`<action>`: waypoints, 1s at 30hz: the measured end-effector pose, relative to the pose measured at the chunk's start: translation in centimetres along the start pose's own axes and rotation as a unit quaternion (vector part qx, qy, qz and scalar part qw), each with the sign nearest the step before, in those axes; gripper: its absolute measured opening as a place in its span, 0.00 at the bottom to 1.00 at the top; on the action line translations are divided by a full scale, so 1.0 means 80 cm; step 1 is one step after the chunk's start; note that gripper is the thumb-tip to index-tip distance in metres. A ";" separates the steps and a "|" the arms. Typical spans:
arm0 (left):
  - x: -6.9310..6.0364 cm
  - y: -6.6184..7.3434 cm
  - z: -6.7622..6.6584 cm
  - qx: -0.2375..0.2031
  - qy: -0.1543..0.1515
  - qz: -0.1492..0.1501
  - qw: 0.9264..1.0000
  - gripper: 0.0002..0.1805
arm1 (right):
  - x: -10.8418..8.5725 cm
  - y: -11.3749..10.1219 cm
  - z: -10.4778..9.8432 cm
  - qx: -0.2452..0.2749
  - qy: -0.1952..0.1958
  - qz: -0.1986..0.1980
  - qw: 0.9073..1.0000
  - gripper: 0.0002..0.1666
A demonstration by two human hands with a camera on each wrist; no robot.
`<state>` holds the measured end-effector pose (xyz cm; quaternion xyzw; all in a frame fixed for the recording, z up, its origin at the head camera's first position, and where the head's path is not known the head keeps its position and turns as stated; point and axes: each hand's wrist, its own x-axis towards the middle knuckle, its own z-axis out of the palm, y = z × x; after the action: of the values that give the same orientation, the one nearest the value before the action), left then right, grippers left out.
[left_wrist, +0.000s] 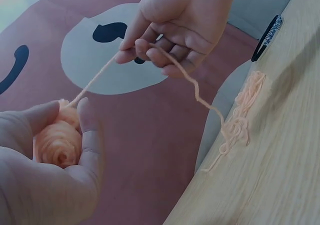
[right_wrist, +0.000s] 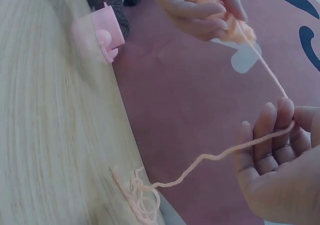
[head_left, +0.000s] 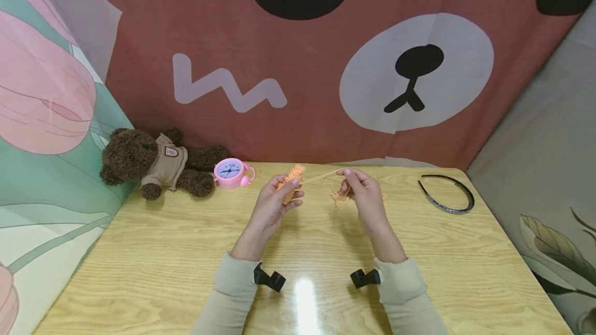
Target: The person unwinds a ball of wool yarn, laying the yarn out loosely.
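My left hand (head_left: pixel 271 203) grips a small wound ball of orange yarn (left_wrist: pixel 59 142), thumb on one side and fingers on the other. A taut strand (left_wrist: pixel 95 80) runs from the ball to my right hand (head_left: pixel 365 195), which pinches it between thumb and index finger. From that pinch the yarn hangs down to a loose tangle of yarn (left_wrist: pixel 240 120) lying on the table. In the right wrist view the tangle (right_wrist: pixel 142 197) shows near the table's edge, below the right hand. Both hands are held above the table, a short way apart.
A pink alarm clock (head_left: pixel 229 173) stands at the back left, beside a brown teddy bear (head_left: pixel 165 162) lying on its side. On the right lies a dark, glittery headband (head_left: pixel 449 198). Behind the wooden table (head_left: pixel 163 262) hangs a printed cloth (head_left: pixel 316 66).
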<state>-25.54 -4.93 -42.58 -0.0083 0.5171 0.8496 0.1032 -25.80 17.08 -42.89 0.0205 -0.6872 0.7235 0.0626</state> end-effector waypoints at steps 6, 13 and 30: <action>0.001 0.001 -0.006 -0.017 0.013 0.012 1.000 0.11 | 0.001 -0.003 -0.007 0.005 0.015 0.003 1.000 0.23; 0.001 0.003 -0.008 -0.020 0.014 0.012 1.000 0.17 | 0.003 -0.003 -0.012 0.052 0.044 0.005 0.998 0.20; 0.007 0.007 -0.018 -0.004 0.065 0.037 0.997 0.15 | 0.012 -0.008 -0.058 0.176 0.139 0.013 0.974 0.18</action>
<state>-26.29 -6.36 -42.85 -0.0446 0.5196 0.8524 0.0380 -26.39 21.82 -42.36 -0.0788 -0.5338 0.8297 0.1432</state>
